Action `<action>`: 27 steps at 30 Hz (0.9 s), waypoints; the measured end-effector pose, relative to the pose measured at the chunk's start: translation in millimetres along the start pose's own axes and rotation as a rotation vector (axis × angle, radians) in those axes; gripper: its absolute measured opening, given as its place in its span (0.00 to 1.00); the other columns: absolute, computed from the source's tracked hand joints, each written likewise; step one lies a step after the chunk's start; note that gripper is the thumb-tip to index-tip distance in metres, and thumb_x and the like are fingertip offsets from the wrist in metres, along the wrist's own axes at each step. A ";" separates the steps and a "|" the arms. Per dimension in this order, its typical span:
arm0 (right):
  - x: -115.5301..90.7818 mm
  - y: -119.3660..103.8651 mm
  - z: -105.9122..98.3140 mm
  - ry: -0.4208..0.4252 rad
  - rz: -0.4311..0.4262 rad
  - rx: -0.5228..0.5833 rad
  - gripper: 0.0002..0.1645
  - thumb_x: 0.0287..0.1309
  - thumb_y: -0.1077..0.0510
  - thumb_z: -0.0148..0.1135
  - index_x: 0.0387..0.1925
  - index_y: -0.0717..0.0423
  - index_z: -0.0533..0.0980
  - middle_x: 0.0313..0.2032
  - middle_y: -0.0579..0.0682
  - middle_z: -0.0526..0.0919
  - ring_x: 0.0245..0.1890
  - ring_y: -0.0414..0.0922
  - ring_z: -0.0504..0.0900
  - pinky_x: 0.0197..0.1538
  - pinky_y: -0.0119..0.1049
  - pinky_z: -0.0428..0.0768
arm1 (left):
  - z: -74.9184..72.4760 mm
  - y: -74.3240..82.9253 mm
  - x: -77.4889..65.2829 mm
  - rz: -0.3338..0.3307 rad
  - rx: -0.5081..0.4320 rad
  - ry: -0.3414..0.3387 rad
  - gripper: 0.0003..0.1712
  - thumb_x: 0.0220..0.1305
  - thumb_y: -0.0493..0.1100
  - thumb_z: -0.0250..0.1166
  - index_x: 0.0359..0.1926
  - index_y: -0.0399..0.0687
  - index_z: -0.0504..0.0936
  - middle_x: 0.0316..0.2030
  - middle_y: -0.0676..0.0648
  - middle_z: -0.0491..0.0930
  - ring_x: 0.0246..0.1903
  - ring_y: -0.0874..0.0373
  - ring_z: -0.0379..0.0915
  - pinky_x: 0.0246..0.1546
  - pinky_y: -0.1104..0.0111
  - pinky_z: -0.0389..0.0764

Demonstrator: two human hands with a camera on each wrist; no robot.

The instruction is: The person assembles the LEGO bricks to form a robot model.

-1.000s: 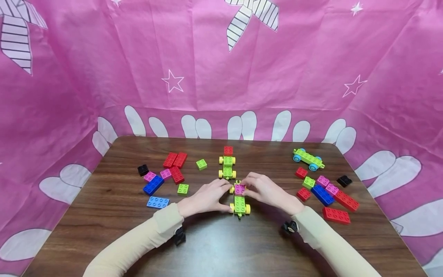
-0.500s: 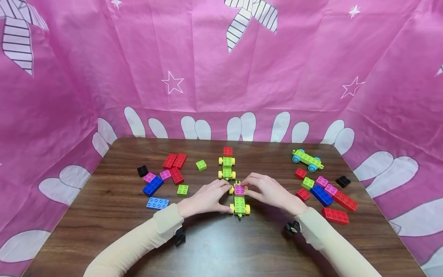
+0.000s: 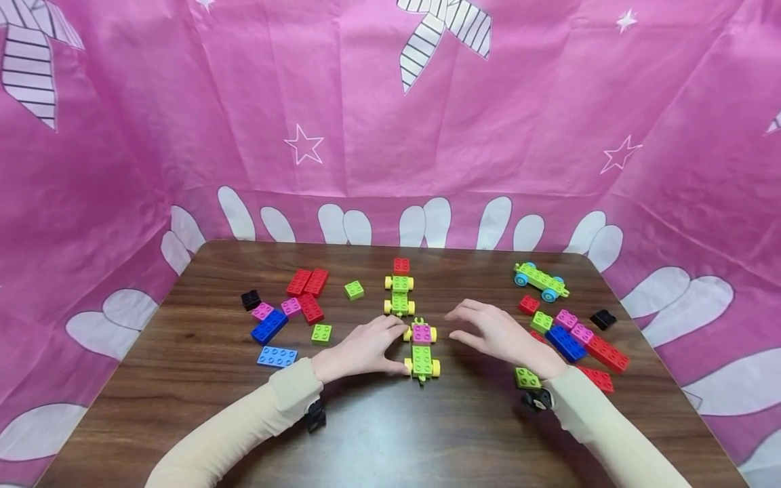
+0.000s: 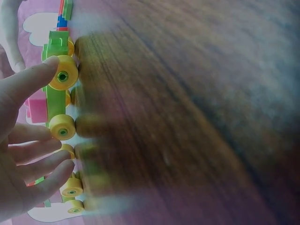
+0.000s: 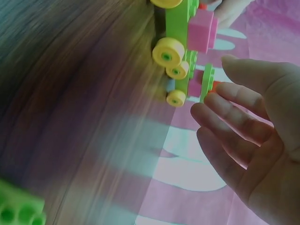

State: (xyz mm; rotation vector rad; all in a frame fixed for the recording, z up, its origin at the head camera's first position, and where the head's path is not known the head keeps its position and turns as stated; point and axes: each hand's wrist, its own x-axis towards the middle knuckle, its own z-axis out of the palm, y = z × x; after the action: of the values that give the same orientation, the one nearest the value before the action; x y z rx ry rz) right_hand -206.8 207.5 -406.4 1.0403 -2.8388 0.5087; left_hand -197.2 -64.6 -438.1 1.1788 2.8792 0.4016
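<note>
A lime-green toy car base (image 3: 422, 361) with yellow wheels stands on the table, a pink building brick (image 3: 422, 333) set on its far end. My left hand (image 3: 365, 349) holds the car from the left; its thumb (image 4: 33, 82) touches the near wheel, and the fingers lie by the far wheel. To the car's right, my right hand (image 3: 497, 332) is apart from it, fingers loosely extended and holding nothing. Just beyond stands a second lime-green car (image 3: 399, 295) with yellow wheels, a red brick (image 3: 401, 266) at its far end.
Left on the table (image 3: 378, 434) lie loose bricks, among them a light blue brick (image 3: 277, 356) and a dark blue one (image 3: 269, 327). More bricks lie right, by a blue-wheeled car (image 3: 540, 281). A green brick (image 3: 527, 378) sits beside the right wrist. Pink cloth (image 3: 366, 156) stands behind.
My right hand has let go of the pink brick and drawn away to the right. A green brick by the right wrist has come into view. The left hand stays at the car.
</note>
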 end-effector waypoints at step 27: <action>-70.8 36.6 -15.3 -0.154 0.041 0.032 0.21 0.46 0.47 0.71 0.44 0.45 0.79 0.38 0.39 0.80 0.36 0.34 0.78 0.39 0.28 0.80 | 1.3 -0.5 -0.4 -0.004 -0.022 0.002 0.44 0.47 0.66 0.68 0.60 0.45 0.73 0.57 0.48 0.73 0.56 0.57 0.69 0.47 0.62 0.80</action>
State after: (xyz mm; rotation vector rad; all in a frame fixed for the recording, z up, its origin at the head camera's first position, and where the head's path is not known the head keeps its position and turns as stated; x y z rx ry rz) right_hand -176.6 282.3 -415.2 1.0727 -3.0015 0.4993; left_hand -197.2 -64.9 -439.5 1.1699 2.8708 0.4335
